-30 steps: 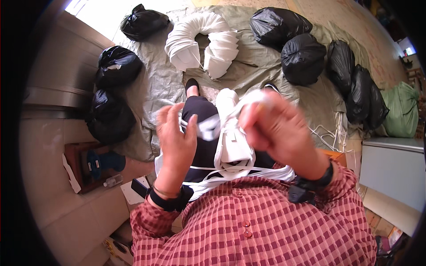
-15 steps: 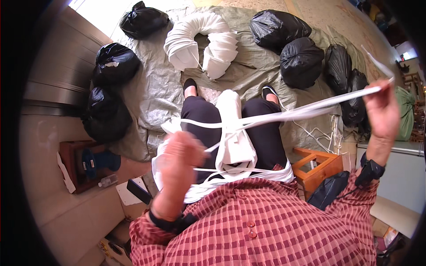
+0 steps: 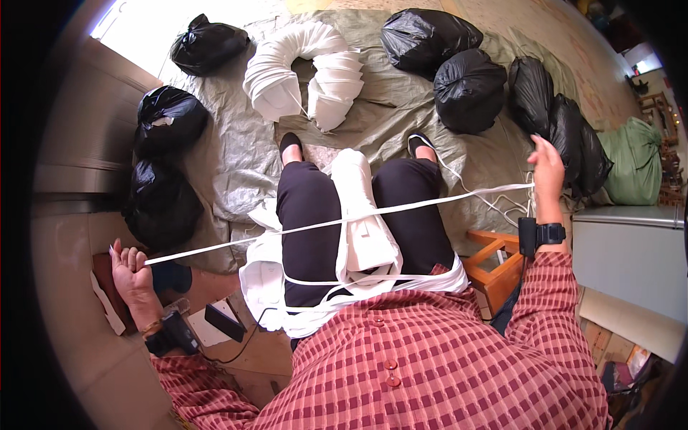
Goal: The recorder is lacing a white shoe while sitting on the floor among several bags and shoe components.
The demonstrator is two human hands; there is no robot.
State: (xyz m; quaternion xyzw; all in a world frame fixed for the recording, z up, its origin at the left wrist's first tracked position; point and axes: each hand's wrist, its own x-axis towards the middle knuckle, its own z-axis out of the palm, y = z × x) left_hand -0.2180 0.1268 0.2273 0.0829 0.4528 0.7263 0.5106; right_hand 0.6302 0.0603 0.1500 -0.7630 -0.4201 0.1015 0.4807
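A long white fabric strap (image 3: 340, 218) is stretched nearly straight across my lap, from low on the left to higher on the right. Its left end is in my left hand (image 3: 134, 278), whose fingers are curled around it. My right hand (image 3: 549, 175) grips the other end, fingertips pointing away from me. Beneath the strap, a folded white cloth bundle (image 3: 369, 251) lies between my thighs. More white straps (image 3: 423, 285) lie loosely across my waist, and white fabric (image 3: 261, 281) hangs beside my left thigh.
Ahead on a grey-green tarp (image 3: 244, 154) stands a ring of stacked white pieces (image 3: 304, 54). Several black bags (image 3: 469, 91) surround it. A wooden stool (image 3: 494, 269) and thin white cord are at my right. A green sack (image 3: 633, 161) sits farther right; a dark phone (image 3: 224, 322) lies left.
My left hand has swung out far to the left, and my right hand has come lower and inward. The loosely doubled straps have become one taut line between them.
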